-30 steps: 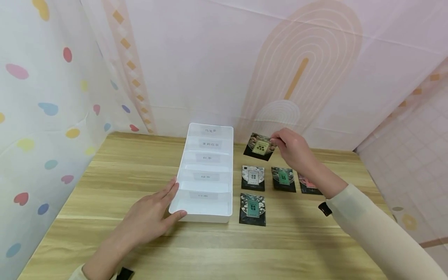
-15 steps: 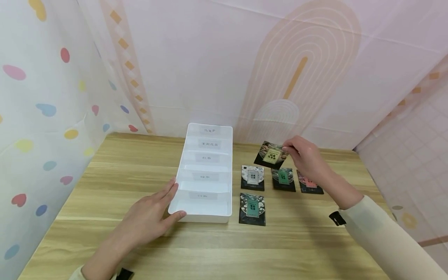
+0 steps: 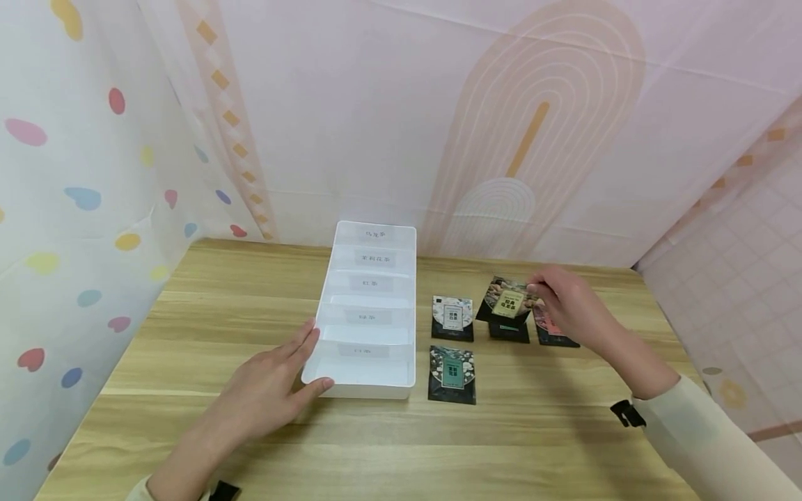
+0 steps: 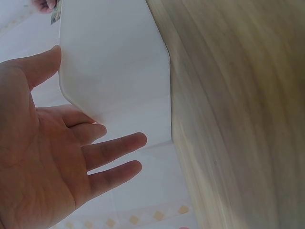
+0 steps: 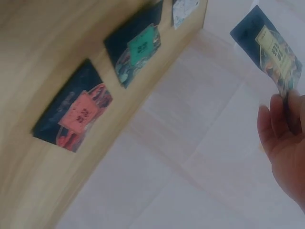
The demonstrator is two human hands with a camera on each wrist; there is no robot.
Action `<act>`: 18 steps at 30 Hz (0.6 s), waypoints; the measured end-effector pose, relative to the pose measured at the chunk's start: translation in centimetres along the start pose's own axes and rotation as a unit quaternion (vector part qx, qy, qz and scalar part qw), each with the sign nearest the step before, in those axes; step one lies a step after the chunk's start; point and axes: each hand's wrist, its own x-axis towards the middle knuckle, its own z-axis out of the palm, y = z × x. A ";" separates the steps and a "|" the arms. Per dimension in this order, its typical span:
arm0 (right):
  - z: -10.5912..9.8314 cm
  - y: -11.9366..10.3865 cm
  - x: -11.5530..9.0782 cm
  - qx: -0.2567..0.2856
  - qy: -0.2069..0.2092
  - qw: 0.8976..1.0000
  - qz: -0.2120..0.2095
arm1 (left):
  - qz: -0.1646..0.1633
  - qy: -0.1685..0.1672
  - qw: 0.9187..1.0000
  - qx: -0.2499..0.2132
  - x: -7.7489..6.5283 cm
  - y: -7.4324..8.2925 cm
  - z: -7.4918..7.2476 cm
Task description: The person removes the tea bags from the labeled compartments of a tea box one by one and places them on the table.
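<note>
My right hand (image 3: 567,306) pinches the upper right corner of a black tea sachet with a yellow label (image 3: 506,300). In the head view it overlaps a tea sachet with a green label (image 3: 510,334) lying on the table; the right wrist view has the held sachet (image 5: 274,52) in the air. The fingers of my left hand (image 3: 266,383) are extended and touch the near left corner of a long white divided box (image 3: 370,391). From the left wrist, my thumb and index finger meet the rim of the box (image 4: 114,62), while two other fingers stick out straight.
A white-patterned sachet (image 3: 452,319) and a teal-labelled sachet (image 3: 452,374) lie right of the box. Farther right is a red-labelled sachet (image 3: 554,330), partly behind my right hand. Paper labels (image 3: 370,283) mark the box compartments. Patterned curtains (image 3: 351,139) stand behind the wooden table (image 3: 376,452).
My right hand has carried the yellow-labelled sachet to the right and nearer to me, from behind the white-patterned sachet to over the green-labelled one. My left hand has stayed on the box.
</note>
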 end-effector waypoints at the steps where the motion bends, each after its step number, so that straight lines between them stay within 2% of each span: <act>1: 0.0 0.1 -0.3 0.001 -0.002 1.000 0.001 | 0.000 0.000 1.000 0.000 0.0 0.0 0.0; 7: -0.1 0.4 -1.5 0.024 -0.017 1.000 0.005 | -0.006 -0.002 1.000 0.000 0.0 0.0 0.0; 18: 0.5 0.7 -4.1 0.059 -0.066 0.994 0.070 | -0.003 -0.004 1.000 -0.001 0.0 0.2 -0.1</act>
